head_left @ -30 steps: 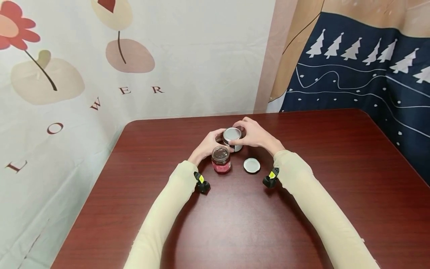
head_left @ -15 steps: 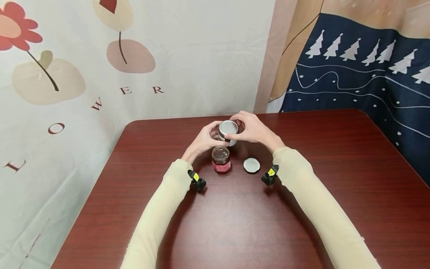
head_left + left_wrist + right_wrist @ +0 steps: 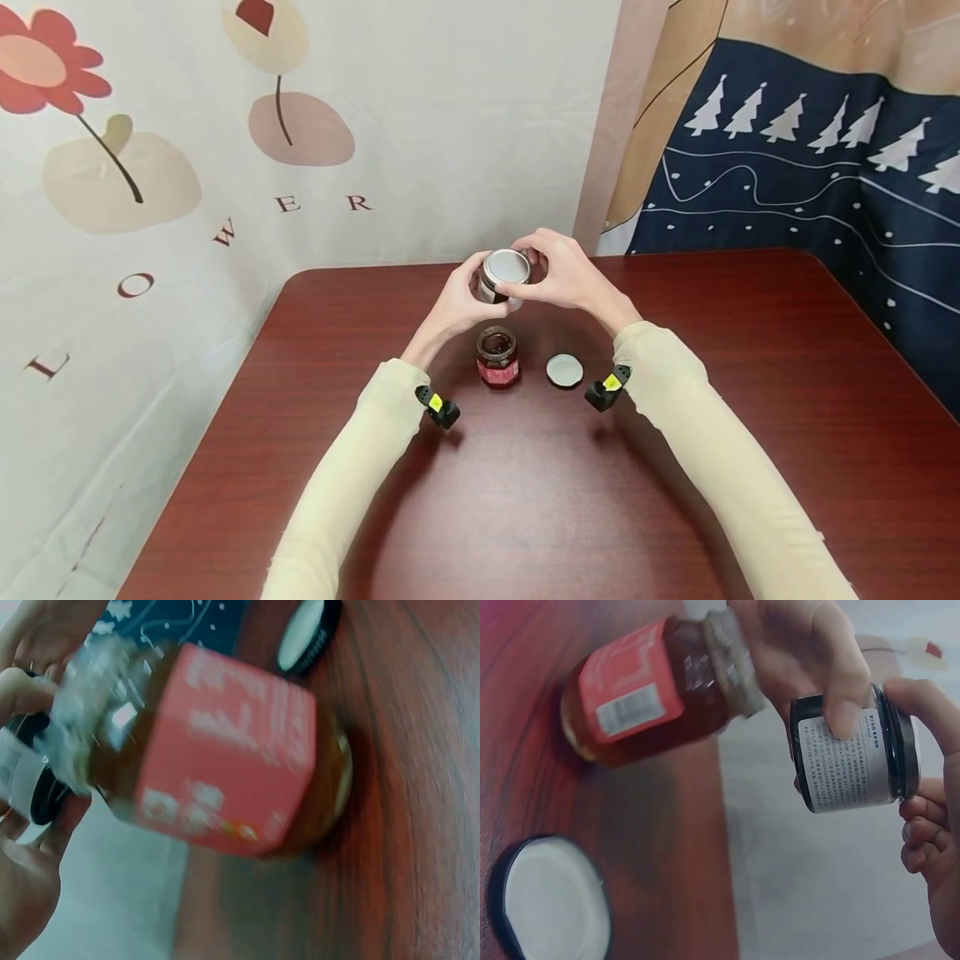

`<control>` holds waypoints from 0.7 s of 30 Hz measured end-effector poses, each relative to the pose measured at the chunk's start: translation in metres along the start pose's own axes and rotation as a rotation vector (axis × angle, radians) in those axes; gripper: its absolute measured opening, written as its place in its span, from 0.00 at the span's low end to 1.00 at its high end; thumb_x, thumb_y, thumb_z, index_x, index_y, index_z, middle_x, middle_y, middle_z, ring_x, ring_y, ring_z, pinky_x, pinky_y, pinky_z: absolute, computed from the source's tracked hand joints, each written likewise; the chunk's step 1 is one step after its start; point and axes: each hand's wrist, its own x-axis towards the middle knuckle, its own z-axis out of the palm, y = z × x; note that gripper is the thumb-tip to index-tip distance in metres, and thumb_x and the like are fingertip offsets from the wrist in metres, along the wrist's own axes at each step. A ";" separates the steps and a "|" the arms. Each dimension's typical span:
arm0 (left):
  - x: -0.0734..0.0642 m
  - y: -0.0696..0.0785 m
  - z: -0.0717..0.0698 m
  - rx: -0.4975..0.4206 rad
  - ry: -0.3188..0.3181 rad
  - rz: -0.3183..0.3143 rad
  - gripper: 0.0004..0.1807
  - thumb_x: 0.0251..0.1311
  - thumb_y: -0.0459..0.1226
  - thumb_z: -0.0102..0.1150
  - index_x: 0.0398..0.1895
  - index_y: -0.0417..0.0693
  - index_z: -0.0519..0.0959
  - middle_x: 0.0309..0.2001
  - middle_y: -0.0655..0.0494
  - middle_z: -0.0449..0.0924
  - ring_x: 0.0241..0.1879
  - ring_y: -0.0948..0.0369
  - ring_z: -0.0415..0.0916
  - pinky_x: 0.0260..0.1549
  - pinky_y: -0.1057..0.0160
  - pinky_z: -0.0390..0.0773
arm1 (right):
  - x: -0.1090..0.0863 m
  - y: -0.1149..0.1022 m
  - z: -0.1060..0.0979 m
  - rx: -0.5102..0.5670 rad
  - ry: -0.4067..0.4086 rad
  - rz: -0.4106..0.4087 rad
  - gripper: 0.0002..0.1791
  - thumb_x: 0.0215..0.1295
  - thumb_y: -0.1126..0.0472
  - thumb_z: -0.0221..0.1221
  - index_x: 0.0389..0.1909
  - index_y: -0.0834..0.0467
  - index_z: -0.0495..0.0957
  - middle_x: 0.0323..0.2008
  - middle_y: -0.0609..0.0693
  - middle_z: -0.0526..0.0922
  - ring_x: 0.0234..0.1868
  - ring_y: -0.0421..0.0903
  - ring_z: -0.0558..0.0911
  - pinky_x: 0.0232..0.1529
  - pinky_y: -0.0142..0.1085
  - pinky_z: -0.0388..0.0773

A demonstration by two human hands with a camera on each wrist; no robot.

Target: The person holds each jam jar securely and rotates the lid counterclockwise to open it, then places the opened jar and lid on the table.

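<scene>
A small dark jar with a white printed label and a dark-sided lid is held up above the table between both hands. My left hand grips its body, the thumb lying across the label in the right wrist view. With thumb and fingers, my right hand holds the lid, whose pale top faces up. Nearer to me stands a second, uncovered jar with a pink-red label and brown-red contents. Right of it a loose lid lies with its white inside upward.
The dark red wooden table has its far edge just behind the hands. A pale printed cloth hangs behind it, and a navy cloth with white trees hangs at the right. Both wrists wear small black cameras.
Both hands have raised the small dark jar and shifted it slightly left, farther from the uncovered jar. The uncovered jar and the loose lid stay in place on the table.
</scene>
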 end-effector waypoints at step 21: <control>-0.030 0.067 0.040 0.229 0.282 0.200 0.33 0.40 0.41 0.81 0.52 0.41 0.79 0.45 0.52 0.81 0.44 0.59 0.78 0.46 0.62 0.77 | -0.027 -0.053 -0.036 0.013 0.072 -0.092 0.26 0.52 0.51 0.75 0.47 0.60 0.79 0.32 0.48 0.72 0.36 0.42 0.71 0.34 0.34 0.68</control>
